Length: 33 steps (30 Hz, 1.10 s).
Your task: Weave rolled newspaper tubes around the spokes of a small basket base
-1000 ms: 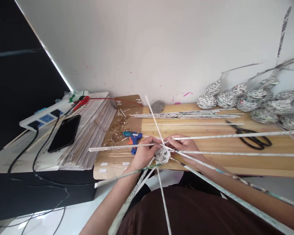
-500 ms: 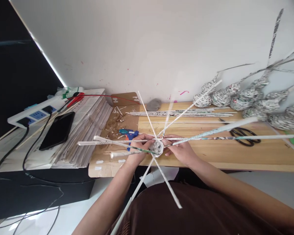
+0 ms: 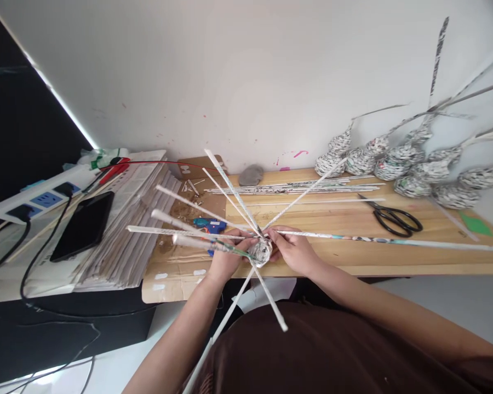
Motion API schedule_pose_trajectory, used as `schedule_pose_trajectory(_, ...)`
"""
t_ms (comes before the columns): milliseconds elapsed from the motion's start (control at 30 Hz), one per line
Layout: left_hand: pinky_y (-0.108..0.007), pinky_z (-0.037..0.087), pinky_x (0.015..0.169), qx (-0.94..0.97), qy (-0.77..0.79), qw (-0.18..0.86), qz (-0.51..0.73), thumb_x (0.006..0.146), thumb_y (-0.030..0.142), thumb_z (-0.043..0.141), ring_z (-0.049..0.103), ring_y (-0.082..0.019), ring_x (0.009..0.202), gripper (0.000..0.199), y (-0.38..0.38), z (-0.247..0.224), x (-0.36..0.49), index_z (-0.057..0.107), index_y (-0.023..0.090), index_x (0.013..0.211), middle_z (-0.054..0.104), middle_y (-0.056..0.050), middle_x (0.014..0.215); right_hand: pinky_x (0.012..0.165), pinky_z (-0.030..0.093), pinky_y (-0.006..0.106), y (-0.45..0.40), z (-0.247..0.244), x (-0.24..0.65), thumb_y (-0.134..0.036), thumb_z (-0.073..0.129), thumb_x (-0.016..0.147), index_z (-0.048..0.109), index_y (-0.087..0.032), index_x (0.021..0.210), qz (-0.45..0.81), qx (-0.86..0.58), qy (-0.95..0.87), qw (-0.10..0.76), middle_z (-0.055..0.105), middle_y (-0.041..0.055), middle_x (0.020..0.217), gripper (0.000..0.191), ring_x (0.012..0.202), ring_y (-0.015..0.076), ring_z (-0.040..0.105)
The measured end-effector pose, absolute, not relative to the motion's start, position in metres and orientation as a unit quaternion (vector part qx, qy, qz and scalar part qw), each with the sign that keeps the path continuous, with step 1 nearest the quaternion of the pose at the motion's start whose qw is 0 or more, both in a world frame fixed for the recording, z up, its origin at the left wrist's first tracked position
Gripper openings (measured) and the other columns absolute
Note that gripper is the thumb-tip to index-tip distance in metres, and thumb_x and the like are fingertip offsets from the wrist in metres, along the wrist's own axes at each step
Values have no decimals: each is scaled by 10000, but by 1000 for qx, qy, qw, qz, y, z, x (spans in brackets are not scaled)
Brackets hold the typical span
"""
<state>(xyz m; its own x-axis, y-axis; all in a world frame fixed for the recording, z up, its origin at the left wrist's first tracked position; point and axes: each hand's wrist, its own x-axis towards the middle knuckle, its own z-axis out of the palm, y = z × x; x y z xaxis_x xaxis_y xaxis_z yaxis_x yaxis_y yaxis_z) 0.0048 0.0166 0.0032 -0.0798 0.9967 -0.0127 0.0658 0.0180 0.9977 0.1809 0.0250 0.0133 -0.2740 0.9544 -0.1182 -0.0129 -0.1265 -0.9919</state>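
Gripping a small round woven white-paper base (image 3: 260, 254), right of a blue plastic glue gun (image 3: 215, 225), left hand (image 3: 227, 258) closed on one edge, right hand (image 3: 293, 249) pinching the opposite edge.

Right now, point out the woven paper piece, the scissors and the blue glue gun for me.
Woven paper piece (image 3: 260, 253): head view, middle of its rounded weave.
Scissors (image 3: 379, 209): head view, near the pivot.
Blue glue gun (image 3: 218, 225): head view, on its body.

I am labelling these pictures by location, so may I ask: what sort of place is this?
Probably a small craft workspace: woven paper shapes, scissors and a glue gun are all in view.
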Motion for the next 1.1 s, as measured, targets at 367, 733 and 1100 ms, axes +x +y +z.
schedule_pose_trajectory(367,-230,465,427,487,551,478,479,644,315,828,614,-146,483,220,18,7,10,767,159,787,735,-41,644,534,616,334,28,2,185,-608,589,865,709,-254,968,583,-443,-537,419,732,62,879,388,608,202,682)
schedule_pose_trajectory(733,-224,425,418,429,578,436,540,639,344,841,524,-103,442,273,21,7,11,787,146,819,725,-27,638,609,610,269,23,13,183,-462,724,801,637,-236,1102,697,-388,-464,385,698,56,1092,386,855,191,715)
schedule_pose_trajectory(1100,-210,408,418,429,555,480,527,538,342,897,518,-98,440,326,39,8,2,788,132,763,682,-15,563,434,553,203,48,15,167,-265,727,789,653,-176,853,617,-471,-494,391,720,30,759,133,546,127,668)
